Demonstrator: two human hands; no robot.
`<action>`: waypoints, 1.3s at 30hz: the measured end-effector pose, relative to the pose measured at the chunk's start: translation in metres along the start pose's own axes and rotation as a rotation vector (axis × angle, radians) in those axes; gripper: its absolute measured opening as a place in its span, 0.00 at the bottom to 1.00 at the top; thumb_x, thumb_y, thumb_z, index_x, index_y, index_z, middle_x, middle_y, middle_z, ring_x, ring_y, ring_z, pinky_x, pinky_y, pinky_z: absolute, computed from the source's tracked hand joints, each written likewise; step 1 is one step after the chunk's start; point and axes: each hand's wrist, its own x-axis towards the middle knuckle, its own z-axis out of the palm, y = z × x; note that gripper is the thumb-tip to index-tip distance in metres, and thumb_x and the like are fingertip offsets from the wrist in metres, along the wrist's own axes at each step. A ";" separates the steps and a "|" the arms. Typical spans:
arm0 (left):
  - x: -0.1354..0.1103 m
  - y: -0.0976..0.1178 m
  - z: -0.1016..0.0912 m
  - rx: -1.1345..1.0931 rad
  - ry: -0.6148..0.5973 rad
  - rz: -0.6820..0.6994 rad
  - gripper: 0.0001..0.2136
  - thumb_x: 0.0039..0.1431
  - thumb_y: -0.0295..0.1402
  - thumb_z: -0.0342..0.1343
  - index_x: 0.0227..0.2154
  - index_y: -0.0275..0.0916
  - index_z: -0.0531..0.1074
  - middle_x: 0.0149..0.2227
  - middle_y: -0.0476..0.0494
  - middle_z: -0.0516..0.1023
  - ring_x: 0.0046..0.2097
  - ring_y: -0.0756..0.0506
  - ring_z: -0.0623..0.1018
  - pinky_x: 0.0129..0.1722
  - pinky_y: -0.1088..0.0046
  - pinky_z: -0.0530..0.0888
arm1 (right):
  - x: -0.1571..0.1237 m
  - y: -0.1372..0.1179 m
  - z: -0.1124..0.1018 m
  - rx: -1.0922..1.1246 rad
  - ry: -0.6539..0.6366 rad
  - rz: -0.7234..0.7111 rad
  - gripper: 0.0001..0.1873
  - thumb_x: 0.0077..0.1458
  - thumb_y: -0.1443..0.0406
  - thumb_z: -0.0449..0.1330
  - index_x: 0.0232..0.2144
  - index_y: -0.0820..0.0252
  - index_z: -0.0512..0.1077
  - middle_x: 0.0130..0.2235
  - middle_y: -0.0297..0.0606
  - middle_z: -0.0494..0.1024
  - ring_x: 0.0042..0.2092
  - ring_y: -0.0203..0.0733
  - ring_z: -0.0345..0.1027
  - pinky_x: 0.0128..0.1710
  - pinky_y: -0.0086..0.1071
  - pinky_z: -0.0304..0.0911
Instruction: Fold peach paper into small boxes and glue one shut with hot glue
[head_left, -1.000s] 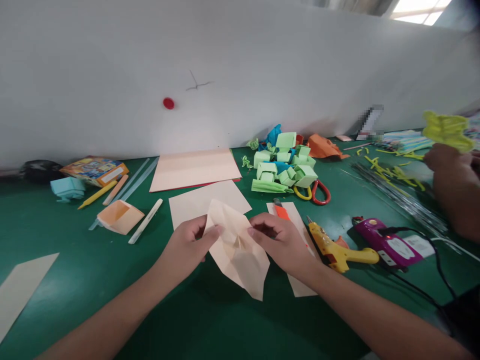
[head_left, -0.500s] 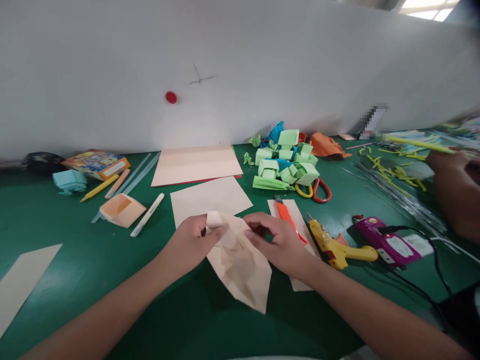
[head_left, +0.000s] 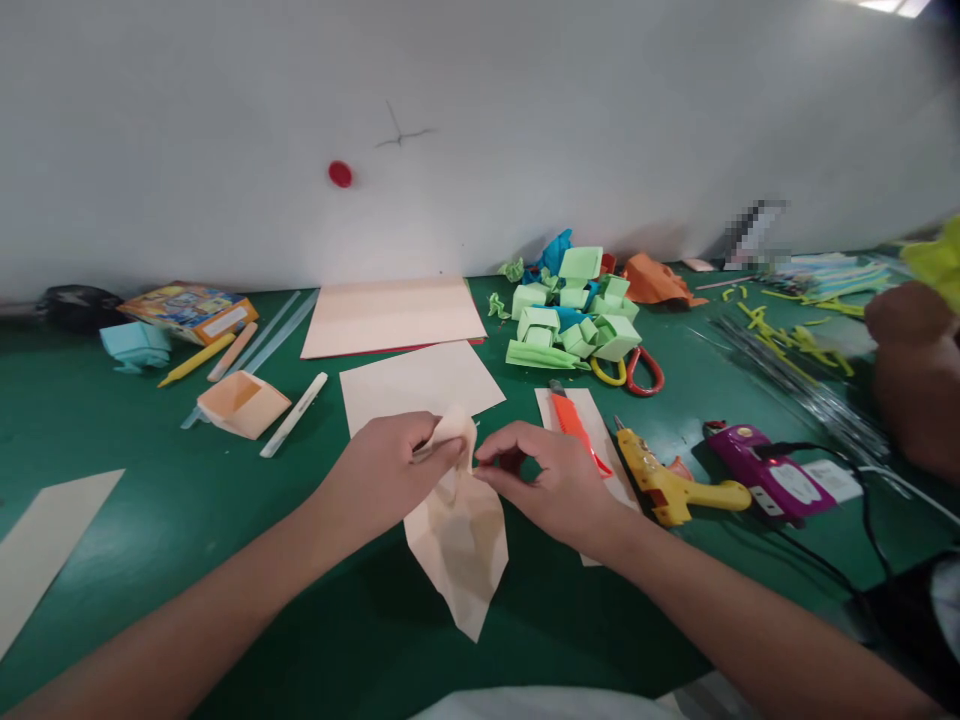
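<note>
Peach paper (head_left: 459,545), lower ctr of frame: top now curls over, sheet hangs narrower than a moment ago; shaping seems under way. L hand (head_left: 394,462) clamped on curled top; R hand (head_left: 480,464) fingertips nr its right edge, can't tell if pinching. Count: 1 glue gun (head_left: 670,492), 1 orange cutter (head_left: 576,428), ctr-right; 1 yellow pen (head_left: 196,360), 1 white marker (head_left: 294,416), left.

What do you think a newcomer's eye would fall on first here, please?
Probably the creased peach paper near the centre, pinched in the left hand, with the right hand at its edge. Next, perhaps, the pale green folded paper pieces near the wall, then the yellow glue gun beside the purple power strip, right of the hands.
</note>
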 end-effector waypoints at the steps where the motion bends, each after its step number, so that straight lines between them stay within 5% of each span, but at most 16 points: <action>1: -0.001 0.003 -0.001 0.038 -0.010 0.020 0.18 0.60 0.43 0.52 0.19 0.40 0.60 0.20 0.52 0.64 0.25 0.49 0.65 0.24 0.71 0.54 | 0.000 0.000 0.000 -0.003 -0.005 -0.019 0.04 0.58 0.70 0.65 0.35 0.56 0.77 0.35 0.33 0.81 0.33 0.36 0.73 0.33 0.28 0.68; 8: -0.003 0.002 -0.008 -0.047 -0.164 0.042 0.08 0.59 0.39 0.54 0.33 0.44 0.77 0.33 0.49 0.80 0.32 0.45 0.75 0.28 0.71 0.65 | -0.002 0.000 -0.001 0.002 -0.040 -0.054 0.05 0.59 0.70 0.63 0.35 0.55 0.78 0.35 0.35 0.81 0.37 0.38 0.74 0.34 0.30 0.68; 14: -0.001 -0.003 -0.002 -0.133 -0.087 0.006 0.15 0.53 0.34 0.56 0.44 0.46 0.77 0.44 0.46 0.81 0.42 0.40 0.79 0.34 0.70 0.70 | 0.001 -0.003 -0.005 0.043 -0.020 0.021 0.06 0.60 0.69 0.62 0.34 0.54 0.79 0.35 0.36 0.81 0.37 0.40 0.74 0.35 0.32 0.69; 18: -0.002 0.002 -0.003 -0.099 0.016 -0.034 0.16 0.54 0.36 0.56 0.46 0.47 0.75 0.35 0.51 0.81 0.31 0.45 0.76 0.28 0.73 0.66 | 0.002 -0.001 -0.006 0.029 -0.023 0.005 0.06 0.60 0.69 0.63 0.36 0.53 0.79 0.38 0.37 0.81 0.41 0.41 0.74 0.37 0.34 0.69; 23: -0.005 0.004 0.001 -0.099 0.000 0.018 0.12 0.54 0.35 0.55 0.40 0.45 0.77 0.33 0.51 0.80 0.33 0.45 0.75 0.30 0.73 0.66 | 0.001 -0.002 -0.003 -0.070 -0.036 -0.098 0.05 0.59 0.70 0.65 0.35 0.54 0.78 0.38 0.37 0.80 0.43 0.43 0.72 0.43 0.37 0.67; 28: -0.008 0.006 0.001 -0.096 -0.070 0.016 0.07 0.58 0.37 0.53 0.34 0.44 0.75 0.31 0.50 0.77 0.32 0.46 0.73 0.28 0.73 0.63 | -0.002 -0.006 -0.001 -0.055 -0.061 0.009 0.04 0.58 0.70 0.64 0.34 0.55 0.76 0.36 0.35 0.79 0.40 0.41 0.72 0.39 0.34 0.66; 34: -0.005 0.004 0.000 -0.072 -0.065 -0.028 0.09 0.57 0.39 0.54 0.25 0.42 0.66 0.20 0.54 0.60 0.23 0.50 0.60 0.22 0.72 0.53 | -0.004 -0.007 0.000 -0.040 -0.095 -0.009 0.04 0.58 0.69 0.65 0.33 0.54 0.77 0.34 0.34 0.81 0.38 0.40 0.72 0.37 0.34 0.66; 39: -0.002 0.002 0.005 -0.085 -0.040 0.007 0.11 0.58 0.41 0.55 0.24 0.42 0.67 0.23 0.53 0.68 0.26 0.49 0.66 0.25 0.72 0.58 | -0.005 0.000 0.006 -0.120 -0.124 -0.143 0.06 0.60 0.69 0.63 0.34 0.53 0.79 0.38 0.36 0.83 0.40 0.42 0.74 0.40 0.36 0.69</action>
